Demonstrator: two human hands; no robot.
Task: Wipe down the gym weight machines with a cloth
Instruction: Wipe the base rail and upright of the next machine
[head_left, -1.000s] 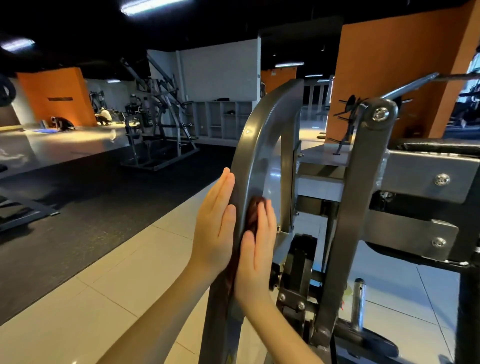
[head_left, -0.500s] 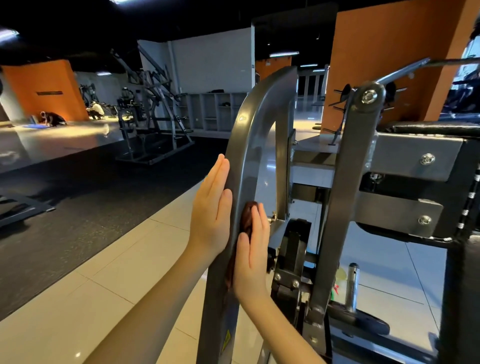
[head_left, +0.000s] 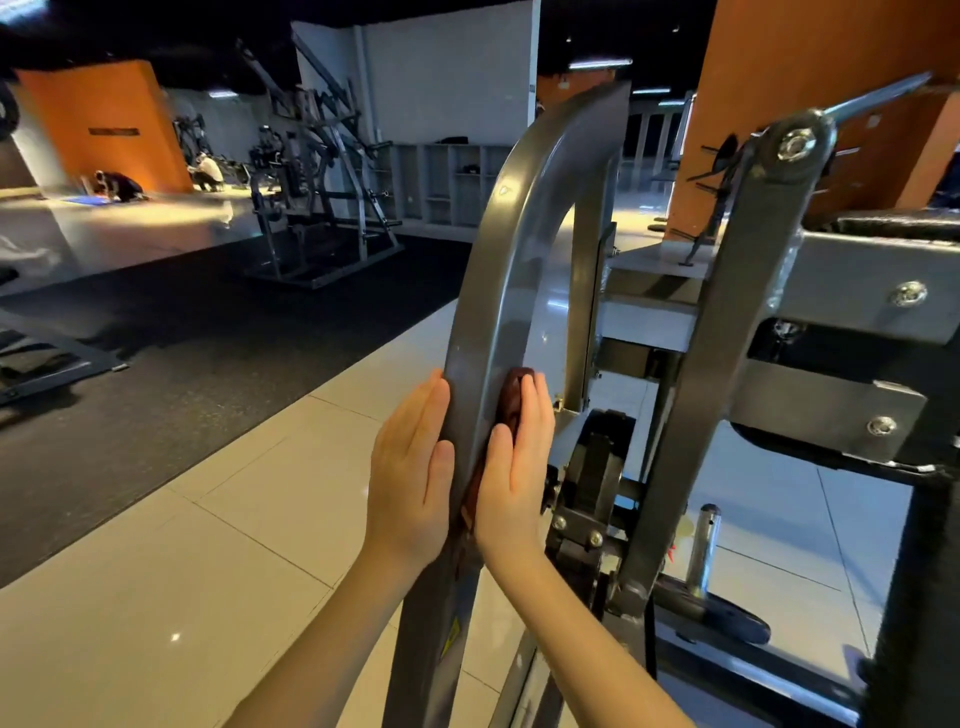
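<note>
A curved grey steel frame bar (head_left: 514, 249) of the weight machine rises in front of me. My right hand (head_left: 517, 467) lies flat on the bar's near face, pressing a dark maroon cloth (head_left: 511, 400) against it; the cloth shows above my fingertips and below my palm. My left hand (head_left: 410, 473) rests flat against the bar's left edge, fingers straight and together, holding nothing.
To the right stand the machine's pivot arm (head_left: 727, 322), bolted plates, a black pad (head_left: 893, 221) and a chrome peg (head_left: 704, 551). Beige tiles (head_left: 208, 571) and black rubber flooring (head_left: 208, 353) lie left. Another machine (head_left: 322, 208) and crouching people (head_left: 119, 184) are far off.
Both hands and the cloth have slid slightly down the bar. My view has shifted a little, with the machine appearing closer.
</note>
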